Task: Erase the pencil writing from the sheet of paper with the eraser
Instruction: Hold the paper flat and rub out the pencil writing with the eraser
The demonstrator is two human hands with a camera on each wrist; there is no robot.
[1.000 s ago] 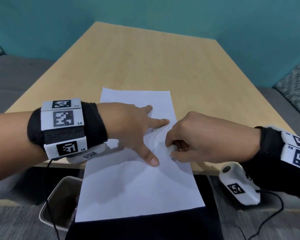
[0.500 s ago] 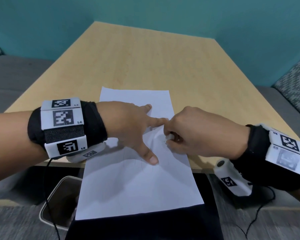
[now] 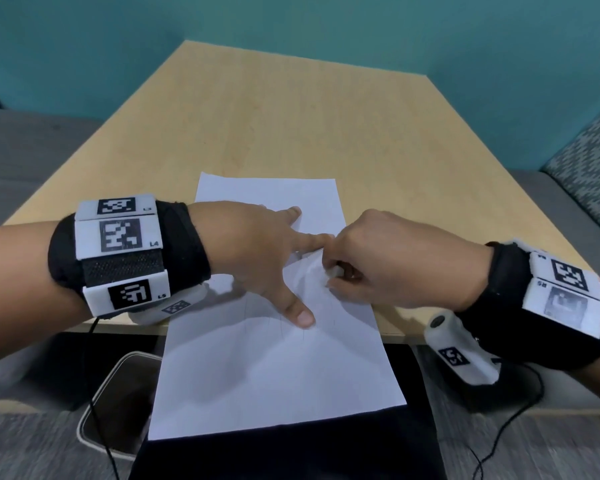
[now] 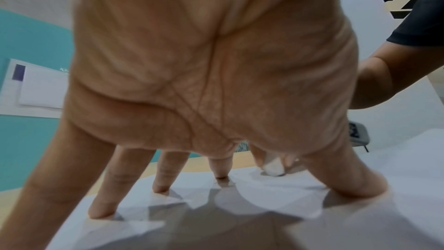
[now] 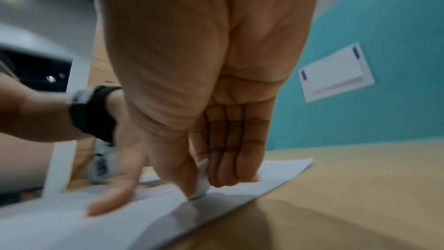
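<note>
A white sheet of paper [image 3: 274, 368] lies on the wooden table [image 3: 291, 116], its near part overhanging the front edge. Faint pencil lines [image 3: 284, 329] show near its middle. My left hand [image 3: 274, 261] lies spread with straight fingers pressing the sheet [image 4: 240, 216] flat. My right hand [image 3: 333, 271] pinches a small white eraser [image 3: 336, 270] between thumb and curled fingers, its tip down on the paper just right of the left forefinger. The eraser [image 5: 203, 183] touches the sheet [image 5: 72, 225] in the right wrist view, and shows as the eraser [image 4: 272, 166] past the left palm.
A bin [image 3: 118, 407] stands on the floor below the table's front left. Grey seats [image 3: 32, 150] flank the table on both sides. A cable [image 3: 520, 420] hangs from the right wrist camera. The far half of the table holds nothing but bare wood.
My right hand with the eraser has slid up and left along the sheet, toward the left forefinger. The paper wrinkles slightly beside it. The left hand stays put.
</note>
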